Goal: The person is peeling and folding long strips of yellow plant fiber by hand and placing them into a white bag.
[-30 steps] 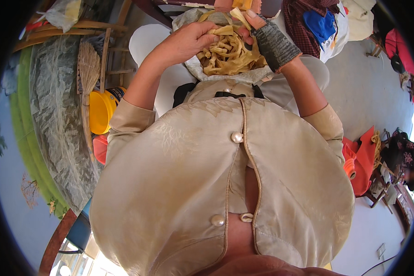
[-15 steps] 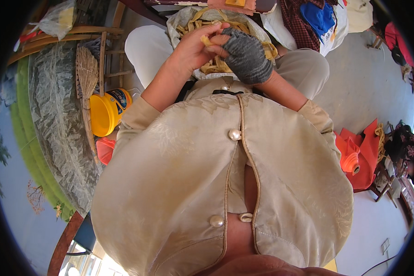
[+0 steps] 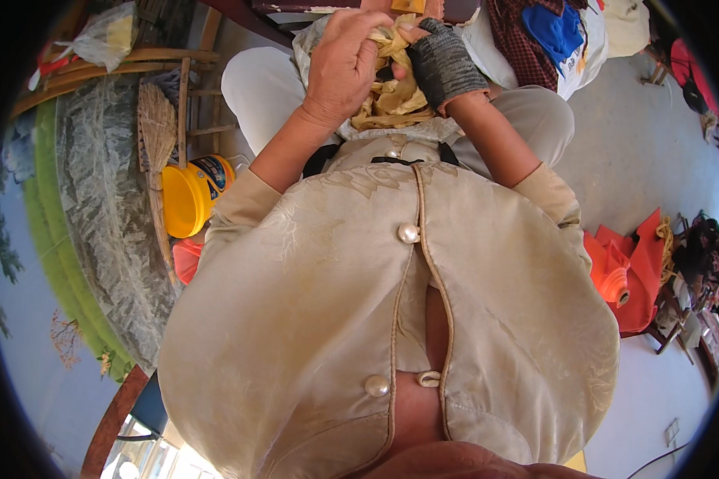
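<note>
My bare left hand is closed, with its fingertips pinching a tan, crinkled strip. My right hand, in a grey fingerless glove, has its thumb and fingers closed on the same strip from the other side. Some right fingers are hidden behind the material. Directly below, a whitish bag stands between my knees, its mouth full of similar tan strips. What the strips are made of I cannot tell.
At the left are a yellow bucket, a straw broom and a wooden frame. Blue cloth and dark checked fabric lie at the upper right. Further right is a red funnel-like thing. A dark table edge lies ahead.
Both hands, close together before, have drawn apart slightly, the left one upward. A tan strip now shows stretched and bunched between them.
</note>
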The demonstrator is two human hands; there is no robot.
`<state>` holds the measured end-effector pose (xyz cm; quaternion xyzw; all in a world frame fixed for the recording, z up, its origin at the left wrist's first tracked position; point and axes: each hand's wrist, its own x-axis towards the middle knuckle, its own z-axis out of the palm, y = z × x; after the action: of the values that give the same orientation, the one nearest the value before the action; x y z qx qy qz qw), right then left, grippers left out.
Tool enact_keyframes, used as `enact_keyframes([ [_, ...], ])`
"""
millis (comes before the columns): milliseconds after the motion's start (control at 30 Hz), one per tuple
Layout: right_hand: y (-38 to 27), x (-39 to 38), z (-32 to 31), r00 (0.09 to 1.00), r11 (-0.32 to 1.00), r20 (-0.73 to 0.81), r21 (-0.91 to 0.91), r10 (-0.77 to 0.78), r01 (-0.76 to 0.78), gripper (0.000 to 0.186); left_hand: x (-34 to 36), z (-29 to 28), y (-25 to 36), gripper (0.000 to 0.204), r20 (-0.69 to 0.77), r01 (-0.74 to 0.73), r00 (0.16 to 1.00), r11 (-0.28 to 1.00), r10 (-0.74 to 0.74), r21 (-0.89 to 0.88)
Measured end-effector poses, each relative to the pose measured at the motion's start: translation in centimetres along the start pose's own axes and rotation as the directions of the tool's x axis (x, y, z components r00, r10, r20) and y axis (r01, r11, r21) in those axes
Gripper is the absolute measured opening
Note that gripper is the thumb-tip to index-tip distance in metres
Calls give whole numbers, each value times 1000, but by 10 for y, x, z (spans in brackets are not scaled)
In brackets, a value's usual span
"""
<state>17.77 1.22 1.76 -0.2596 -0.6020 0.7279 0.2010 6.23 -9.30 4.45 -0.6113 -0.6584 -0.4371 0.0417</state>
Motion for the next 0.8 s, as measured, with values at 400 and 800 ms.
enact_keyframes([
  [400,-31,-21,-3,862,415,241,-798,-445,437,35,2,5,-11,15,277,429,902,620,-330,-657],
  [800,-26,-15,-11,960,985,278,-171,11,38,29,1,3,-18,17,285,437,899,727,-333,-530],
])
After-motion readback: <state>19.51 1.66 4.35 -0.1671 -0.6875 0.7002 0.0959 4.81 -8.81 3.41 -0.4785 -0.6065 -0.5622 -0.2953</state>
